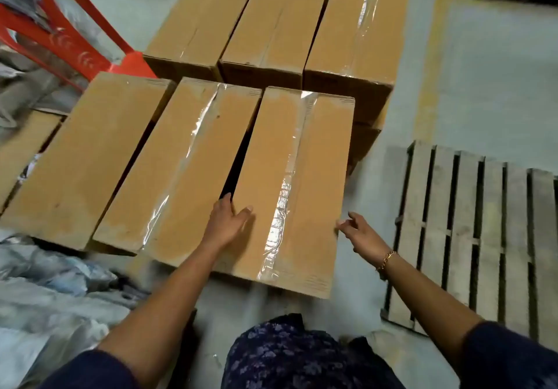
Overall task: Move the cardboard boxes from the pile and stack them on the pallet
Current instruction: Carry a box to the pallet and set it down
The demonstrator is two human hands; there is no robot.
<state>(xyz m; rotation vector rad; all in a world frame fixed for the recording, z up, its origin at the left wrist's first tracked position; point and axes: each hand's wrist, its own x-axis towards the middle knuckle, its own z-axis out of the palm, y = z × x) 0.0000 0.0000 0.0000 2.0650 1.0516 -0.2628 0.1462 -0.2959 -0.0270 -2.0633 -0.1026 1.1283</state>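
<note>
long brown taped cardboard box point(290, 183), front right of pile, near grey wooden pallet point(483, 237) | left hand point(228, 222) flat on its left edge | right hand point(357, 231) spread at right edge | looks stiff, maybe heavy; hold both long sides

The pallet point(489, 237) runs off the right edge, the chair point(69, 32) off the left. The left hand point(228, 222) hides its fingertips in the gap between two boxes point(193, 177). The plastic point(45, 292) at lower left is blurred.
</note>
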